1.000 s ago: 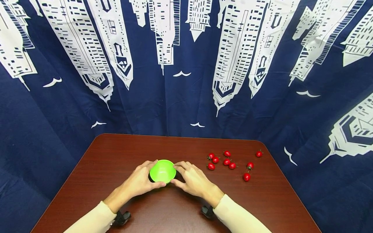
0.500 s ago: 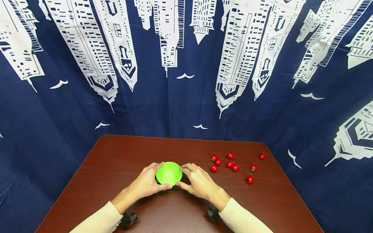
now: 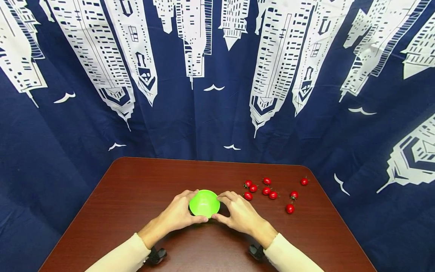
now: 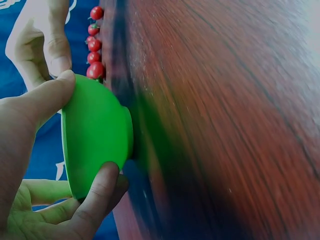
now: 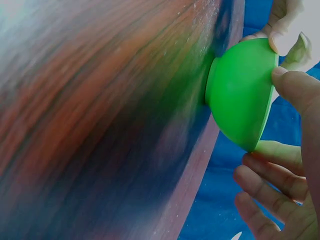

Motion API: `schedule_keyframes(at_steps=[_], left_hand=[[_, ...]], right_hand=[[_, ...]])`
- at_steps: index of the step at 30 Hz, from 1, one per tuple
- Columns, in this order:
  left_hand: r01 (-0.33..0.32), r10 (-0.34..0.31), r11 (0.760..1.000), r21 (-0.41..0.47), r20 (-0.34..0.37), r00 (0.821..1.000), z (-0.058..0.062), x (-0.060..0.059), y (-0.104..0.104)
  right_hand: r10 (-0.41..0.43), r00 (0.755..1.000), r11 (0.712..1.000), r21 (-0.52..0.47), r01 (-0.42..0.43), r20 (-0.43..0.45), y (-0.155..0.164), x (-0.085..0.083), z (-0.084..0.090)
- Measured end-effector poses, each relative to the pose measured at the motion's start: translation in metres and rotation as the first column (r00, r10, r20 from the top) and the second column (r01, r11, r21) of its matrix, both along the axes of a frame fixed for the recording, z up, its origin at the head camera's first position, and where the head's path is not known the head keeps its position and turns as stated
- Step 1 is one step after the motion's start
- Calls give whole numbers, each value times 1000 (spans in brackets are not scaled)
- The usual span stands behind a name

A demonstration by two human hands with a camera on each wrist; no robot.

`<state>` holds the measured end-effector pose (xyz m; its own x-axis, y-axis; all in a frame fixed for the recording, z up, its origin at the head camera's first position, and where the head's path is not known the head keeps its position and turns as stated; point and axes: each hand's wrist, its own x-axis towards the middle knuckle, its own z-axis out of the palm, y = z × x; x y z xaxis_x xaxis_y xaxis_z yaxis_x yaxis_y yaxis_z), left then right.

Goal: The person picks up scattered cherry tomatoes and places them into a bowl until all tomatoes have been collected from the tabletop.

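A bright green bowl (image 3: 204, 204) stands upright near the middle of the table, held between my two hands. My left hand (image 3: 180, 213) grips its left side, thumb on the near rim and fingers round the far left wall. On the right, my right hand (image 3: 241, 213) holds it with the thumb at the near rim and fingertips at the right edge. Nothing shows inside the bowl in the head view. In the left wrist view the bowl's foot (image 4: 128, 132) is at or just above the tabletop; I cannot tell if it touches.
Several red cherry tomatoes (image 3: 266, 190) lie scattered on the brown table (image 3: 153, 177), right of the bowl. One tomato (image 3: 304, 181) sits apart near the right edge. Behind the table hangs a navy cloth (image 3: 204, 124) with white buildings printed on it.
Both hands and the bowl between them have moved to the right across the table, nearer the tomatoes. The tomatoes have stayed in place; the head view has shifted slightly.
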<state>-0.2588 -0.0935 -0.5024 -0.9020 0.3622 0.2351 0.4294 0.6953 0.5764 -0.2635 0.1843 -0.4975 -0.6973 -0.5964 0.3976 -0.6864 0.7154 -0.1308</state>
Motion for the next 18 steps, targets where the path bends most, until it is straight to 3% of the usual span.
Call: schedule_keyframes(at_steps=[11, 18], left_hand=[[18, -18, 1000, 4, 17, 1000, 2, 0, 14], [24, -24, 1000, 9, -10, 1000, 0, 1, 15]], right_hand=[[-18, 999, 999, -41, 19, 32, 15, 3, -1], [-18, 999, 998, -57, 21, 39, 17, 4, -3]])
